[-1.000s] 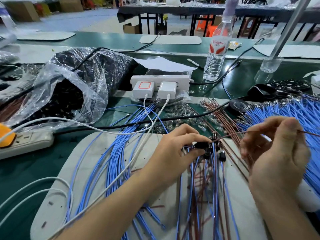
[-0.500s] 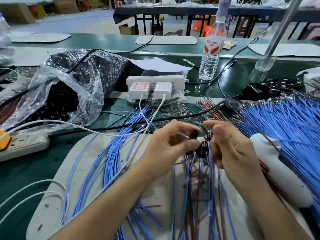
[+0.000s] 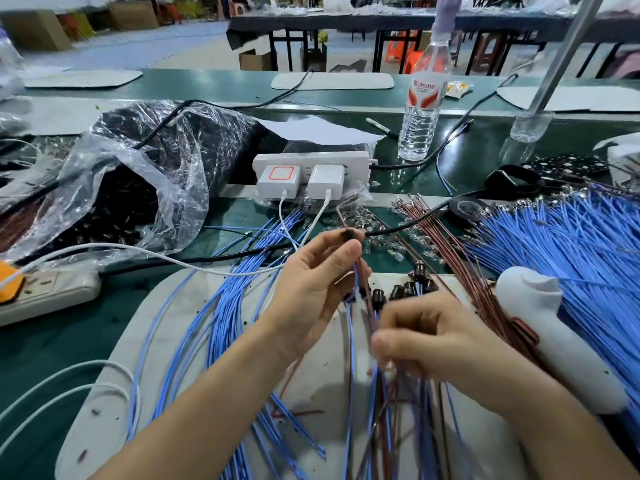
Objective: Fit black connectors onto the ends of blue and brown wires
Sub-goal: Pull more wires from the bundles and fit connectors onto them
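Dark green counter, pale grey rounded mat at its near edge. On the mat: loose blue wires, small black connectors. Left of the mat, a white power strip; behind that, a crumpled clear plastic bag of black parts. Farther back, a second white power strip, an upright clear water bottle. Rightward, thin brown wires beside a fan of blue wires, a white handheld tool among them.

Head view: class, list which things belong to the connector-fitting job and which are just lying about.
Job: black connector pinched by left hand; wire bundle gripped by right hand; blue wires; brown wires; plastic bag of black parts.
Lying about: water bottle; power strip; marker pen; tape roll.
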### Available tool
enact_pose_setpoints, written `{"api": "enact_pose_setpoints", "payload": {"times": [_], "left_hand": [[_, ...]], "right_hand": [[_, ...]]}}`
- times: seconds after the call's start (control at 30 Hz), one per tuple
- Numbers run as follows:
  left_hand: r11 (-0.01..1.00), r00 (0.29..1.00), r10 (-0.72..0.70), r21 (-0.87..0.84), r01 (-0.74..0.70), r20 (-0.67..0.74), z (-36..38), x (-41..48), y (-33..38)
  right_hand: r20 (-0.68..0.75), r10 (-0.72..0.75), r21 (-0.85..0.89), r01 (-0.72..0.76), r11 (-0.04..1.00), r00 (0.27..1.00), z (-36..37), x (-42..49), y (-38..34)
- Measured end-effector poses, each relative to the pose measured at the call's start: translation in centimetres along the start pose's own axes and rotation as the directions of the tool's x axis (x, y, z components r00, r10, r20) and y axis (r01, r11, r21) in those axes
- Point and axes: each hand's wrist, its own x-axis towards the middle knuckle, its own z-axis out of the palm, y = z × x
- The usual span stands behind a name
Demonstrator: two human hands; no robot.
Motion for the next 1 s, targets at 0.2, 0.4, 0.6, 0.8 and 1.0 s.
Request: {"api": "enact_pose_setpoints", "payload": {"times": [0.2,0.4,0.6,0.8,1.0], "left_hand": [[0.989,0.999,-0.053,-0.137,0.053,0.002,0.3,-0.1,0.1],[0.985,0.992,0.029,0.167,-0.049,0.122,0.9,-1.2,-1.1],[0.984,0.992,-0.007,0.176,-0.015,0.123,1.1,-1.3,-1.2],[0.993,0.994,0.007,0.119,-0.021,0.111,1.2,-1.3,-1.6],[0.989,0.993,0.022,-0.141,-0.038,-0.115,0.4,-0.1,-0.6]], "right_hand": [[0.547,0.167,0.016,-0.210,0.977,0.820,-1.4,-0.9,-0.7],[0.009,0.236,0.214,-0.233,0.949,0.972,-0.8,0.1,0.8],[-0.089,0.228,0.283,-0.195,0.939,0.970,-0.7,0.1,0.9],[-0.038,0.237,0.274,-0.218,0.937,0.971,-0.6,0.1,0.6],[0.269,0.309,0.079,-0.341,0.937,0.912,-0.3,-0.3,-0.1]]}}
